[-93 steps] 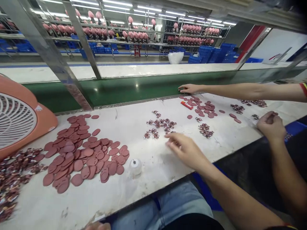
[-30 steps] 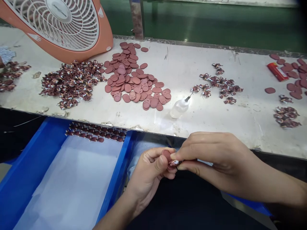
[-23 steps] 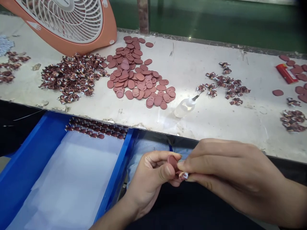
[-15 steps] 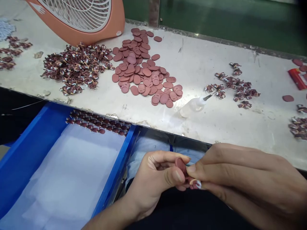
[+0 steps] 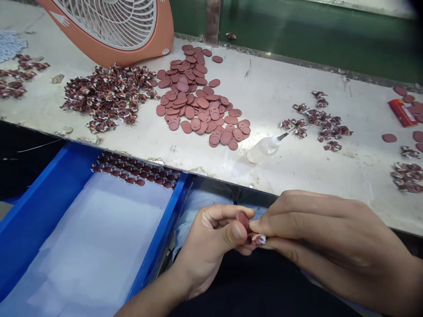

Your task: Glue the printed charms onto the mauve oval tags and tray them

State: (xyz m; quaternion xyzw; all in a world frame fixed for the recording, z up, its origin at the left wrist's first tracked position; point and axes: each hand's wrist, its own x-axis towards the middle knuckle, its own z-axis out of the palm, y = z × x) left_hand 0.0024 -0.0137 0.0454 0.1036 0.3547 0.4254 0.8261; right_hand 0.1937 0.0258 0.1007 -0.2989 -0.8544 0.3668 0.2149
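Note:
Between thumb and fingers, my left hand [image 5: 211, 246] pinches a small brown figurine [image 5: 256, 239] with white and orange details. A reddish-brown oval disc [image 5: 243, 219] shows at the figurine's upper side, against the same fingers. From the right, my right hand [image 5: 317, 237] closes its thumb and fingers on the same small assembly; the exact contact is partly hidden. Both hands are in front of the table edge. Beyond them lies a squeeze bottle with a needle tip [image 5: 264, 149], pointing at several loose figurines [image 5: 325, 121].
A pile of oval discs [image 5: 201, 101] and a heap of figurines [image 5: 109, 94] cover the table's left half, before an orange fan [image 5: 139, 53]. Below the edge, a blue tray [image 5: 158, 237] holds rows of figurines on white sheeting. A red object [image 5: 401, 112] lies far right.
Both hands have shifted slightly left and up in view, still holding the figurine and disc. The view has moved a little; a small figurine now shows on the green surface beyond the table.

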